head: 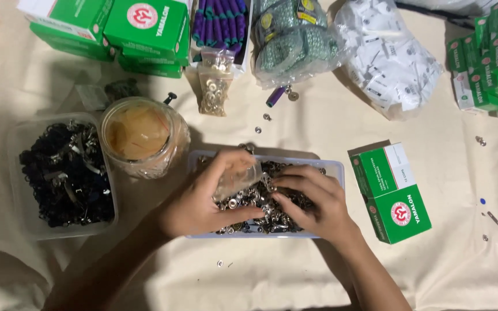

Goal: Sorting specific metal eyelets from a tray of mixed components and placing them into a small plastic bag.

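Head view shows my left hand (206, 198) with its fingers pinched on a small clear plastic bag (236, 179), holding it mouth-down toward the heap of small silver metal snaps (260, 201). My right hand (312, 201) sits just beside the bag, fingers curled into the snaps; whether they actually grip any pieces I cannot tell, since the fingertips are buried. Both hands work inside the shallow clear tray (332, 170) that holds the snaps. I judge the step in hand to be filling the bag from the tray; the next move calls for keeping the bag's mouth open and nudging pieces in without spilling. Left of the tray stands a glass jar (142, 138), and further left a clear tub of dark clips (64, 173). Right of the tray lies a green and white carton (392, 193). A few loose snaps (259, 129) lie on the cloth beyond the tray.
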